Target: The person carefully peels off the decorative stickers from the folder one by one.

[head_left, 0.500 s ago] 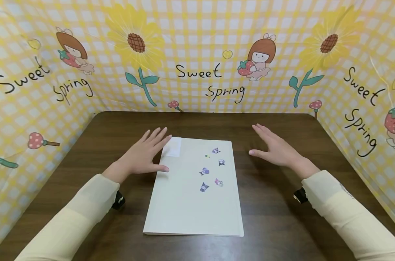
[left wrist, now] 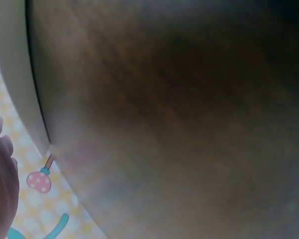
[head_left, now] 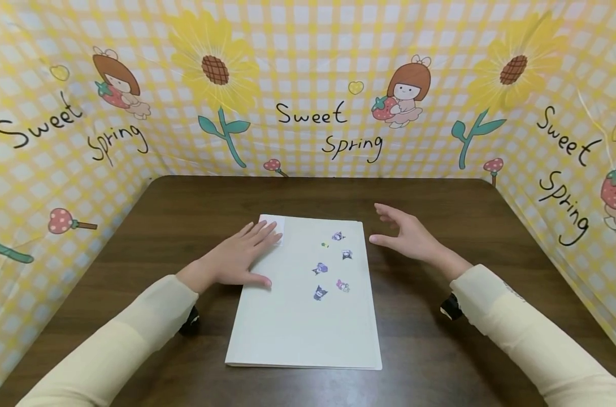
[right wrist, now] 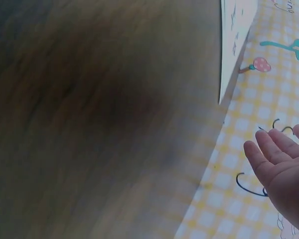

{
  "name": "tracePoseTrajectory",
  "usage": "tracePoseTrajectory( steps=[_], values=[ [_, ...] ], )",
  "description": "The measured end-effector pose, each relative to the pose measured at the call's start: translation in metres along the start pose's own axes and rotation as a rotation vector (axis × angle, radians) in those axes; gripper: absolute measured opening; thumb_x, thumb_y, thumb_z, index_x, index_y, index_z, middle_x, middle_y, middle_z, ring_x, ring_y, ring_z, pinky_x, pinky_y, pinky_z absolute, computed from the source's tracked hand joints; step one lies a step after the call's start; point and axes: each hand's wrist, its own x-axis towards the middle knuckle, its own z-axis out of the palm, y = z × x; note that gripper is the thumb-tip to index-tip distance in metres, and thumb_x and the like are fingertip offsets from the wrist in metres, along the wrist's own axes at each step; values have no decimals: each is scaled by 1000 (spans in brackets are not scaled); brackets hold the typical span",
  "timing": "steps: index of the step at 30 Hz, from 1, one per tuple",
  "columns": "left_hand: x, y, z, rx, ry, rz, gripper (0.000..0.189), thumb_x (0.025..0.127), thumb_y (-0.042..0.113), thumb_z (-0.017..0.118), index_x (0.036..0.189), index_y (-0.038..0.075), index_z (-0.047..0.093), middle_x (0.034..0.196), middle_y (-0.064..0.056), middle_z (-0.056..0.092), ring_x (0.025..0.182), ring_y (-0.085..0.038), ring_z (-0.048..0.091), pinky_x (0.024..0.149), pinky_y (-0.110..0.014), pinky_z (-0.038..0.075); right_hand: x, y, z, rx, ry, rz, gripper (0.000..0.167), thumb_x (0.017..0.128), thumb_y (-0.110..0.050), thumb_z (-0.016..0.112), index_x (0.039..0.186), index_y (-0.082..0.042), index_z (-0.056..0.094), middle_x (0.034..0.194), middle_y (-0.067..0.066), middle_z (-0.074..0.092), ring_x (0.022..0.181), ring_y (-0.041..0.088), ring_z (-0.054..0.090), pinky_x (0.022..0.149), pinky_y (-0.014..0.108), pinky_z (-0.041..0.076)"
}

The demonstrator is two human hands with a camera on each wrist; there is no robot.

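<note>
A white folder (head_left: 298, 333) lies flat on the dark wooden table, small cartoon stickers (head_left: 320, 292) scattered over its right half. My left hand (head_left: 239, 257) is over the folder's left edge, fingers straight and spread, fingertips overlapping a pale label (head_left: 280, 226) at the upper left corner. Off the folder's right side, my right hand (head_left: 410, 234) hovers with its thumb apart from relaxed fingers, holding nothing. In the right wrist view the folder (right wrist: 234, 40) shows edge-on at the top, and the right hand (right wrist: 289, 174) is at the right border. The left wrist view catches only part of the left hand (left wrist: 1, 179).
The brown table (head_left: 440, 350) extends on all sides of the folder. A yellow checked cloth (head_left: 308, 68) printed with sunflowers and lettering hangs behind it and along both sides. A black band (head_left: 451, 308) sits at the right wrist.
My left hand has moved right and slightly toward me, farther over the folder. My right hand has come left, closer to the folder's right edge. The folder lies as before.
</note>
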Motion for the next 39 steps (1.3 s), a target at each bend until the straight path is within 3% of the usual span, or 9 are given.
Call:
tracePoseTrajectory(
  steps=[8, 19, 26, 34, 39],
  values=[
    [-1, 4, 3, -66, -65, -21, 103, 83, 76, 49, 156, 9, 21, 161, -16, 11, 146, -34, 7, 116, -49, 9, 19, 0, 17, 76, -22, 50, 73, 86, -35, 75, 145, -7, 43, 142, 15, 48, 125, 29, 47, 101, 51, 40],
    [3, 4, 7, -54, -102, -31, 103, 84, 77, 47, 156, 9, 19, 160, -16, 10, 147, -31, 7, 116, -44, 11, 45, -4, 29, 121, -99, 54, 61, 87, -23, 76, 138, -2, 51, 130, 17, 56, 117, 30, 53, 96, 46, 45],
    [4, 6, 8, -46, -117, -17, 102, 85, 76, 46, 155, 8, 20, 160, -18, 12, 147, -33, 7, 116, -45, 13, 60, -6, 37, 109, -177, 59, 55, 86, -19, 77, 133, -1, 56, 129, 14, 59, 113, 26, 55, 96, 42, 46],
    [4, 5, 12, -35, -115, -14, 102, 85, 78, 43, 156, 9, 20, 160, -16, 12, 147, -32, 8, 116, -44, 13, 73, 0, 46, 28, -264, 108, 45, 85, -19, 77, 125, -3, 62, 114, 7, 62, 104, 22, 55, 95, 38, 46],
    [3, 5, 10, -27, -116, -12, 102, 85, 78, 43, 156, 9, 20, 160, -16, 13, 147, -32, 8, 116, -44, 13, 78, 3, 49, 7, -283, 106, 40, 84, -17, 78, 120, -4, 65, 111, 7, 61, 101, 22, 53, 92, 36, 44]
  ],
)
